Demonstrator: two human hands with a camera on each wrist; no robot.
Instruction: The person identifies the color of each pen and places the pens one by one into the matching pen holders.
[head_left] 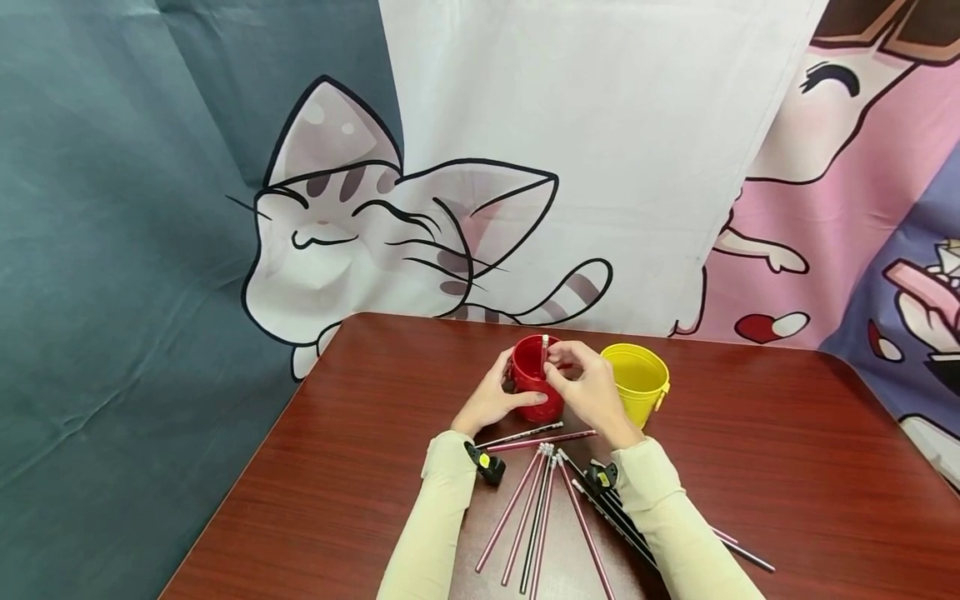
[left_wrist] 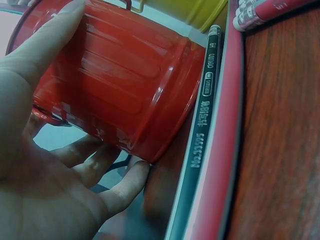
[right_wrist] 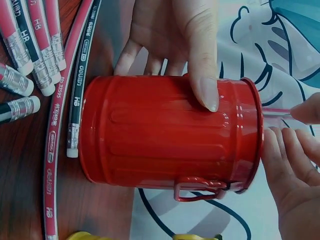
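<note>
Both hands meet at the red bucket (head_left: 534, 379), just above the middle of the head view. I see my left hand (head_left: 491, 400) wrapped around its side, holding it steady. My right hand (head_left: 588, 387) pinches one pencil (head_left: 544, 354) standing in the bucket's open top. I judge the job has only begun: many loose pencils (head_left: 536, 508) lie on the worktop (head_left: 787, 467) below, near my sleeves. A yellow bucket (head_left: 637, 379) sits just right of my right hand, so room there is tight. Far left and far right look open.
</note>
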